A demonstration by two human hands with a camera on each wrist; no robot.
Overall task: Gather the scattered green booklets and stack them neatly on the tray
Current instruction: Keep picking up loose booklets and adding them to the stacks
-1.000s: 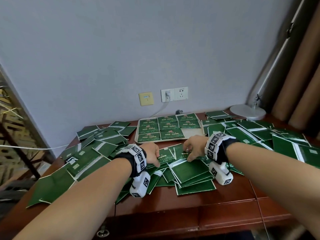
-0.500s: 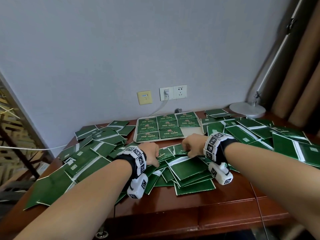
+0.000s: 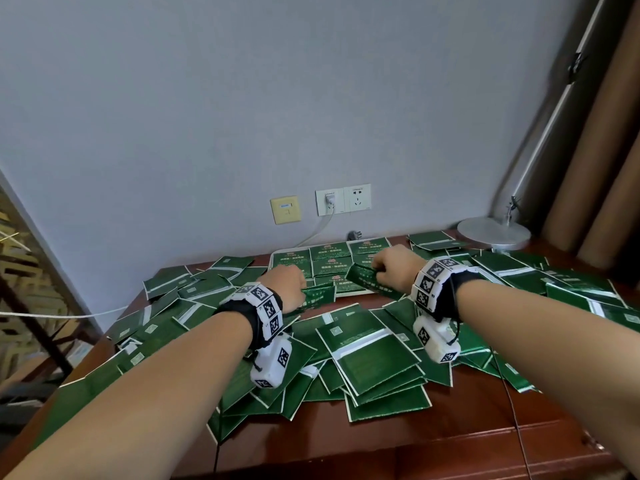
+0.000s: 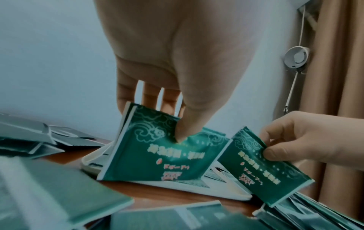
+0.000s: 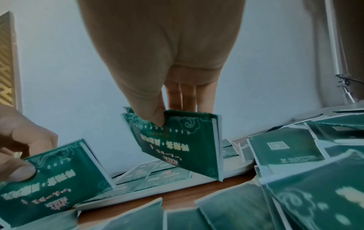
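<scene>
two green booklets are lifted off the pile, one per hand. left hand [image 3: 289,284] pinches its booklet [image 3: 317,296] by the top edge, thumb in front, fingers behind; right hand [image 3: 394,268] pinches the other booklet [image 3: 367,280] the same way, just over the near edge of the tray [image 3: 277,259]. hands are apart, booklets near each other but not touching. tray is white w/ a low rim, sits at the back by the wall, already holds flat rows of booklets. rest of the booklets [image 3: 374,358] lie scattered & overlapping across the brown wood desk [image 3: 450,441], glossy green w/ white edges, some face down.

wrist views show what the head view can't: cloud swirls & gold/red print on the covers, thin white spines, left thumb [image 4: 183,132] pressing into the cover, right thumb [image 5: 152,115] doing likewise.

room: grey-blue wall, sockets [image 3: 343,199] w/ a plugged cable, round silver lamp base [image 3: 493,230] at right, tan curtain [image 3: 609,168].
</scene>
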